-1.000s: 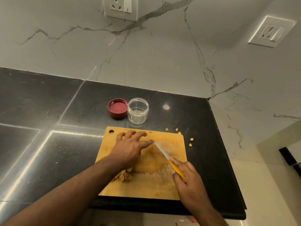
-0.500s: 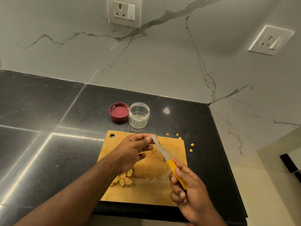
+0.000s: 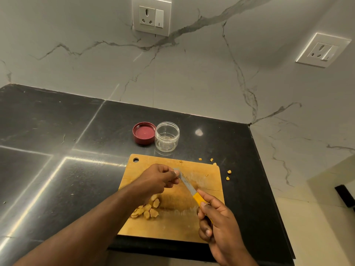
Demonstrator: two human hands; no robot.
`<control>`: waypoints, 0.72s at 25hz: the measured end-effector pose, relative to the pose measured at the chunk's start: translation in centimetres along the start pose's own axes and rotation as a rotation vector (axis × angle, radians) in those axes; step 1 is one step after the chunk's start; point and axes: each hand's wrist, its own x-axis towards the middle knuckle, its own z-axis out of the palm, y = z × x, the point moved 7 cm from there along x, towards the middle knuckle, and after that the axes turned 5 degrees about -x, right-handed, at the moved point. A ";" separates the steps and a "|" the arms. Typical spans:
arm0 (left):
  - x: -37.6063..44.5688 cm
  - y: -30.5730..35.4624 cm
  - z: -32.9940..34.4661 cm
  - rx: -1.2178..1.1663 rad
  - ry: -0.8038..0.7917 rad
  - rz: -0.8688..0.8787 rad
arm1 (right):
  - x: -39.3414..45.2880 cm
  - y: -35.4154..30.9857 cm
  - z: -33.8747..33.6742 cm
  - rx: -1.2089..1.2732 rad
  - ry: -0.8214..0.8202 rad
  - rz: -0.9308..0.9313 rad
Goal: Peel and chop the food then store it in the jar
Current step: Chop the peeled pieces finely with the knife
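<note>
A wooden cutting board (image 3: 207, 169) lies on the black counter. On its left part sits a pile of chopped pale-yellow food pieces (image 3: 148, 209), partly hidden by my left forearm. My right hand (image 3: 217, 227) grips the yellow handle of a knife (image 3: 187, 184), held up over the board. My left hand (image 3: 159, 180) pinches the blade near its tip with thumb and fingers. Behind the board an open clear jar (image 3: 167, 136) stands upright with nothing visible inside, and its red lid (image 3: 144, 132) lies upside down beside it on the left.
Several small yellow scraps (image 3: 228, 174) lie on the black counter (image 3: 57, 169) past the board's far right corner. The counter ends at the right (image 3: 269, 189) and at the near edge. Marble wall with two sockets (image 3: 151, 16) rises behind.
My left hand lifted off the board and closed its fingers on the knife blade's tip. My right hand raised the knife and pulled back slightly toward me.
</note>
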 end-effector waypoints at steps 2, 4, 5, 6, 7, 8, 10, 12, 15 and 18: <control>0.2 0.5 -1.6 0.145 0.109 0.037 | 0.3 0.4 0.1 -0.026 0.019 -0.015; 0.1 0.8 -2.5 0.083 0.202 0.032 | 0.5 0.4 0.3 -0.083 0.038 -0.048; 0.0 1.0 -2.3 0.041 0.221 0.039 | 0.5 0.3 0.4 -0.130 0.042 -0.072; -0.1 1.2 -2.1 0.042 0.237 0.070 | 0.5 0.1 0.6 -0.178 0.045 -0.093; -0.2 1.5 -1.8 0.093 0.254 0.121 | 0.4 -0.1 0.6 -0.217 0.051 -0.108; -0.3 1.8 -1.6 0.181 0.262 0.185 | 0.4 -0.2 0.7 -0.242 0.056 -0.116; -0.4 2.4 -1.1 0.407 0.240 0.318 | 0.3 -0.4 0.8 -0.265 0.060 -0.116; -0.7 2.9 -0.4 0.543 0.202 0.423 | 0.2 -0.6 1.0 -0.280 0.064 -0.114; -0.9 3.5 0.9 0.669 0.190 0.511 | 0.1 -0.9 1.1 -0.302 0.085 -0.123; -0.7 3.5 1.2 0.714 0.210 0.520 | 0.1 -1.2 1.3 -0.313 0.082 -0.127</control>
